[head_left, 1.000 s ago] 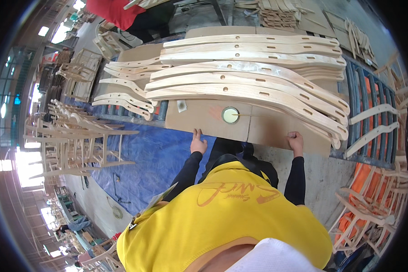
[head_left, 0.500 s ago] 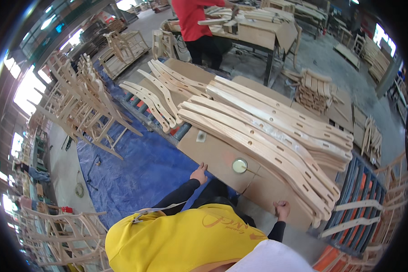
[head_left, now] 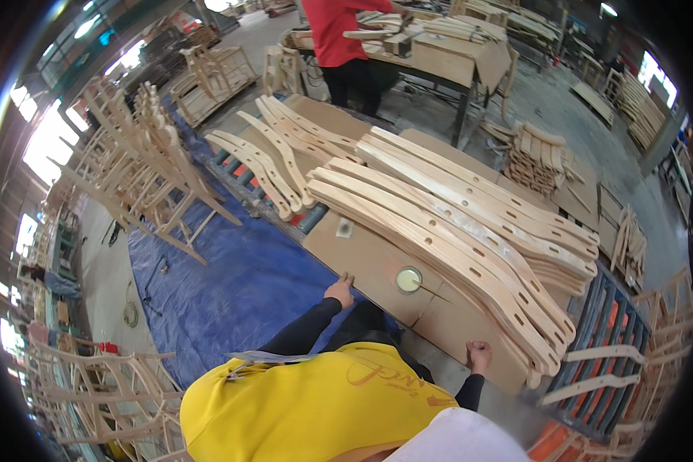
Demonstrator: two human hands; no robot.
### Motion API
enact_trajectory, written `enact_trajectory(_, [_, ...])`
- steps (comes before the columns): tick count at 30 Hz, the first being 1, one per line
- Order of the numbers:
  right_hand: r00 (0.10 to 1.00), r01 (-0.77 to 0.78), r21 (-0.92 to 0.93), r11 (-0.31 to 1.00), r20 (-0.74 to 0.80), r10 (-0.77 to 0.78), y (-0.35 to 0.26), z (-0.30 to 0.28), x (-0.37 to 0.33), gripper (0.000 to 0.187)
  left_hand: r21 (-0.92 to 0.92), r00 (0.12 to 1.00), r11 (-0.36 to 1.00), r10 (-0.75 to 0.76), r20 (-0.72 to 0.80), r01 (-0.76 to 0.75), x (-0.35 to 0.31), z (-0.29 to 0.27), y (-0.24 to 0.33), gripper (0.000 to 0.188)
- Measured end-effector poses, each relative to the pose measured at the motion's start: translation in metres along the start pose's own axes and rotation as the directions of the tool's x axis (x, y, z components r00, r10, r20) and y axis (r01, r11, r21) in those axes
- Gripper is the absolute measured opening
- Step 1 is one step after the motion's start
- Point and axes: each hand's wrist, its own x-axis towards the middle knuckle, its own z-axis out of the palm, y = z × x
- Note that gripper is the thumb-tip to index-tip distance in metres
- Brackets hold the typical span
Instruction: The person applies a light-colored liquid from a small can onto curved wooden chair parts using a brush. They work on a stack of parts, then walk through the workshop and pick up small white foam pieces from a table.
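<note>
My left hand [head_left: 339, 290] rests at the near left edge of the cardboard sheet [head_left: 371, 269], with its fingers stretched out and nothing seen in them. At the sheet's near right part, my right hand [head_left: 480, 356] has its fingers curled in; whether they hold anything is hidden. Between and beyond the hands stands a round cup of pale liquid [head_left: 408, 279], with a thin stick [head_left: 434, 291] beside it pointing right. Just past the cup lie stacked curved wooden chair legs [head_left: 431, 223] with slots and holes, running from far left to near right.
Loose curved wooden pieces [head_left: 256, 165] lie on the rollers at the left. A roller conveyor [head_left: 604, 346] shows at the right. Chair frames [head_left: 162, 165] stand by a blue tarp [head_left: 223, 296] on the floor. A person in red [head_left: 336, 35] works at a far bench.
The whole view has shifted slightly with my head. Both hands stay in about the same places at the cardboard, and the wooden pieces and cup have not moved.
</note>
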Motion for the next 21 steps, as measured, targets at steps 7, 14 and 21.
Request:
enact_trajectory(7, [0.999,-0.041,-0.009,0.999,-0.013,0.041,-0.012,-0.003,-0.007,0.028,0.018,1.0,1.0,0.0,0.016,0.0,0.004,-0.006,0.003,0.066])
enact_trajectory(14, [0.999,-0.035,0.005,0.999,-0.023,0.035,-0.024,-0.008,-0.016,0.024,0.023,0.999,1.0,0.005,0.045,-0.007,0.005,-0.014,0.009,0.064])
enact_trajectory(21, [0.999,-0.051,-0.081,0.995,-0.012,0.051,-0.032,-0.011,-0.016,0.028,0.016,0.999,1.0,0.01,0.042,-0.011,0.006,-0.013,0.004,0.063])
